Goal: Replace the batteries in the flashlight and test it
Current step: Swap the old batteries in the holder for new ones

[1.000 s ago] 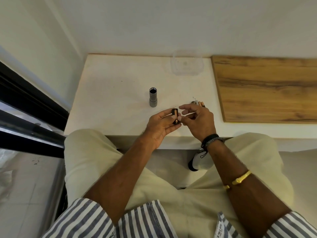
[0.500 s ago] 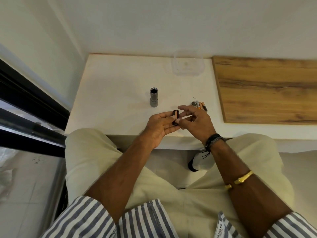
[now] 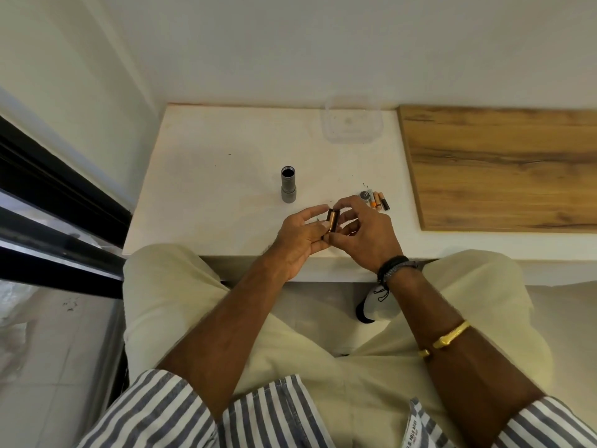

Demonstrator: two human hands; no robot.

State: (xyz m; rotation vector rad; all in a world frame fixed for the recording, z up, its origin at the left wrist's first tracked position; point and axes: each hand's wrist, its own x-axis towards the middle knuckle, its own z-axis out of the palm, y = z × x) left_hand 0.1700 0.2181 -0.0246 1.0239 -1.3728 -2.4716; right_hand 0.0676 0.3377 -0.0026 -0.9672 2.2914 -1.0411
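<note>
Fingers [image 3: 315, 211] on the left hand [image 3: 297, 240] are loosely curled, cradling the battery holder [image 3: 332, 220] from its left side, with the index finger stretched up along it. The right hand [image 3: 368, 234] comes in from the other side and pinches the same holder, forefinger arched over its far end and thumb near the lower part. So both hands are on it, just above the front edge of the white table [image 3: 210, 189]. The holder's long axis runs pretty much away from the person, far end leaning a touch to the right, and a copper-coloured cell faces the camera. The flashlight body [image 3: 288, 184] stands upright further back on the table, open end up, well apart from the hands. The tail cap [image 3: 365, 195] and the loose batteries [image 3: 379, 201] lie just past the right knuckles. A clear plastic container [image 3: 326, 124] sits at the back, with a wooden board [image 3: 500, 166] off to the right. Compared with half a second ago, the holder got turned — back then it looked shorter and mostly black, while now its full length and the copper side show. The flashlight body, cap and batteries haven't budged.
</note>
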